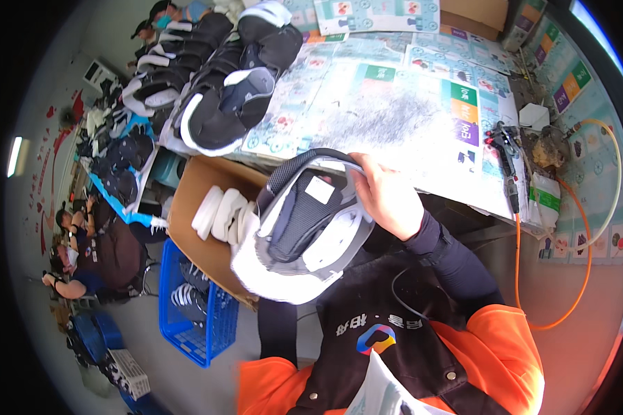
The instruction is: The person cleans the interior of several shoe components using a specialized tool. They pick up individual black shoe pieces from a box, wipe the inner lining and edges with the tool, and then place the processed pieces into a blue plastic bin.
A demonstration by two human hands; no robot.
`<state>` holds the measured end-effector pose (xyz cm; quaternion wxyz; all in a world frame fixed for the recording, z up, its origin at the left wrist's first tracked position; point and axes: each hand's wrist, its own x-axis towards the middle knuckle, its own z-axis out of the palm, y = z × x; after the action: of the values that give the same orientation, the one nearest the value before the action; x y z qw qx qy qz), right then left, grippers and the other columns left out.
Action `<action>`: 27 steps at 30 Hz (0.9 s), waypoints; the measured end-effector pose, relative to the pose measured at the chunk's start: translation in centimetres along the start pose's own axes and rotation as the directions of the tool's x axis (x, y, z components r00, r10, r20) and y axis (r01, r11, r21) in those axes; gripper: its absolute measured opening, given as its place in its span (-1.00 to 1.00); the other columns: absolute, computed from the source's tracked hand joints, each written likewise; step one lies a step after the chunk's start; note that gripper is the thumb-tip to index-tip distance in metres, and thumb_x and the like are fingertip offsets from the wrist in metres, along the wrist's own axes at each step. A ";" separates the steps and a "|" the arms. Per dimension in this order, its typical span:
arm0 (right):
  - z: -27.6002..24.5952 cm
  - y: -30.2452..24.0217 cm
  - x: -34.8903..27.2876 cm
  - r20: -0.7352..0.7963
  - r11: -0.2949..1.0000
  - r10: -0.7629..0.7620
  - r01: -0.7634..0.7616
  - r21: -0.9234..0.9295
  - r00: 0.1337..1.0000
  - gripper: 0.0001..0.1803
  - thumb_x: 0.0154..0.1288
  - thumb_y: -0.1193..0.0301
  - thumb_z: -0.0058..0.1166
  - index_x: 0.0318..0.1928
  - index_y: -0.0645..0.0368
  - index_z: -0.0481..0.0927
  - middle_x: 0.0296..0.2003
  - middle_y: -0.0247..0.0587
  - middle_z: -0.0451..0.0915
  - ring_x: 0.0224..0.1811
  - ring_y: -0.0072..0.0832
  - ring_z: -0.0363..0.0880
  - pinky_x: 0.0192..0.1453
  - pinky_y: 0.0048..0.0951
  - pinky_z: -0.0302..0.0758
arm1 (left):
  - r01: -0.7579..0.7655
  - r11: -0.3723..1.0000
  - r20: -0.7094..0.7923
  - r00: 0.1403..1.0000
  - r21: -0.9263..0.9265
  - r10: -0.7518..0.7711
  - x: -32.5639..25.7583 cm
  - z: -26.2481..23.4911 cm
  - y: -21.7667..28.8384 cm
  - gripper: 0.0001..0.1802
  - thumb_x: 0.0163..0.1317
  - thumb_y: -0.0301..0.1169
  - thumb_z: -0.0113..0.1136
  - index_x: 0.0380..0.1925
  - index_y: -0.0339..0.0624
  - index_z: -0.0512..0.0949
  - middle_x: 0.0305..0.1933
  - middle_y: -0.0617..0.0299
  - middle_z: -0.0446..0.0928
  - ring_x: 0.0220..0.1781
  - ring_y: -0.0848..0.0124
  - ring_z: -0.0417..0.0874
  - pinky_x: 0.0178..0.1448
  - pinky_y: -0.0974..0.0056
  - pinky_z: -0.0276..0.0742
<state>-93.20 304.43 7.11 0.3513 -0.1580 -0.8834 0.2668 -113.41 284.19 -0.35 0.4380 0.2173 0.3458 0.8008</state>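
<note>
- Held shoe [301, 232]: white and grey, with black mesh lining [292, 220] and a white label [320, 190].
- Pads [218, 213]: off-white; cardboard box [221, 273]: brown.
- Crate [219, 339]: solid blue.
- Counter sheets [387, 111]: pale teal, fruit-printed, with green, orange and purple blocks, smudged grey.
- Apron [339, 301]: black, multicoloured emblem [376, 340].
- Sleeves [509, 346]: bright orange.
- Hose [518, 270]: orange.

Shows a pale, red-decorated wall [28, 207] and a glowing white light strip [14, 156] at left, grey floor [142, 328] nearer, a cardboard-covered worktop [387, 104] far, a print-covered wall [580, 111] right.
</note>
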 end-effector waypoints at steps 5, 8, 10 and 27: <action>-2.2 -0.7 0.7 0.028 0.962 0.200 -0.202 0.186 0.979 -0.80 0.53 0.43 0.11 0.01 0.32 0.54 -0.51 0.28 0.63 -0.36 0.21 0.72 -0.25 0.07 0.61 | -0.022 0.995 -0.006 1.000 -0.093 0.022 1.8 3.6 0.9 -0.53 0.60 -0.32 0.13 0.39 -0.31 0.49 0.27 0.11 0.64 0.18 0.37 0.68 0.33 0.27 0.53; -3.0 0.1 0.6 0.034 0.937 0.296 -0.297 0.182 0.955 -0.76 0.51 0.39 0.16 -0.06 0.37 0.54 -0.49 0.35 0.60 -0.30 0.28 0.69 -0.27 0.07 0.58 | -0.039 0.994 -0.013 0.999 -0.102 0.038 4.2 5.3 0.3 -0.52 0.59 -0.33 0.15 0.40 -0.30 0.48 0.27 0.13 0.64 0.18 0.38 0.68 0.32 0.26 0.53; -3.7 1.2 0.2 -0.012 0.913 0.367 -0.357 0.197 0.930 -0.73 0.52 0.36 0.19 -0.17 0.38 0.54 -0.52 0.29 0.58 -0.37 0.26 0.66 -0.34 0.02 0.51 | -0.053 0.993 -0.040 0.998 -0.106 0.049 5.3 6.4 0.0 -0.52 0.58 -0.33 0.17 0.40 -0.30 0.48 0.27 0.14 0.64 0.19 0.38 0.68 0.32 0.25 0.54; -1.9 8.0 -4.8 0.387 0.056 0.619 -0.530 0.846 0.683 -0.53 0.63 0.28 0.08 0.06 0.64 0.51 -0.21 0.14 0.75 -0.34 -0.16 0.85 -0.30 -0.32 0.82 | -0.188 0.923 -0.123 0.963 0.335 0.241 16.0 18.3 -3.8 -0.55 0.52 -0.42 0.29 0.33 -0.23 0.45 0.09 0.10 0.67 0.06 0.34 0.74 0.12 0.25 0.67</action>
<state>-87.77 309.32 1.03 0.2732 -0.2778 -0.4148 0.8223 -107.76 305.91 9.75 0.2769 0.2564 0.4794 0.7923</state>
